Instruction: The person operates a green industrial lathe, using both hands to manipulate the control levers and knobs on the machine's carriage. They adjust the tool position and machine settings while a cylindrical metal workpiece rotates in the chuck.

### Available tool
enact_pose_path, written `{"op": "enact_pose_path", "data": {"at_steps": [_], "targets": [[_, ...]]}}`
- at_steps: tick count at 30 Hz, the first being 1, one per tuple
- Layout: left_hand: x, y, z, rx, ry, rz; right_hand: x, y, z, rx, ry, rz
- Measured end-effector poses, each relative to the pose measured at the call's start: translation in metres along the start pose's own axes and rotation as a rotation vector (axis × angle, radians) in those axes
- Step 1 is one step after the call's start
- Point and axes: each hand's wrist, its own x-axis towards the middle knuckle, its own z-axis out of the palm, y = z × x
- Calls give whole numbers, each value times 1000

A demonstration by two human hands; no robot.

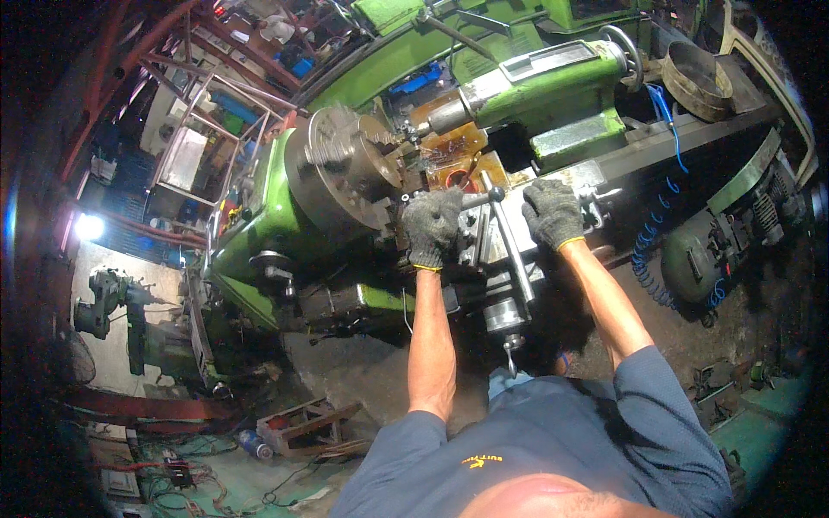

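I wear grey knit gloves with yellow cuffs on both hands. My left hand is closed beside the tool post, just right of the lathe chuck; what its fingers grip is hidden. A short lever with a dark knob runs up to that hand. Right of it a long bright metal bar slants down toward me. My right hand rests with bent, parted fingers on the metal carriage, on the other side of the bar. The cross-slide handle points toward my body.
The green tailstock stands behind the carriage, with a handwheel at its end. A round metal pan sits at the far right. A coiled blue air hose hangs near a green compressor. A wooden crate lies on the floor.
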Motion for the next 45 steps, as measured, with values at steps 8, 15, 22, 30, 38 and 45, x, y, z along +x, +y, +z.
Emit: {"op": "enact_pose_path", "data": {"at_steps": [8,15,22,30,38,45], "targets": [[4,-4,8,40,-12,-13,-8,17,11,105,161,-63],[0,-11,6,50,25,76,-38,-4,9,330,420,70],[4,8,0,37,-5,20,-97,-27,-2,376,586,362],[4,-6,0,143,-98,36,-96,-11,-29,432,598,355],[1,-8,4,46,-53,-57,-50,28,-14,314,385,214],[5,1,-2,72,-175,-148,-50,39,30,91,462,-100]]}}
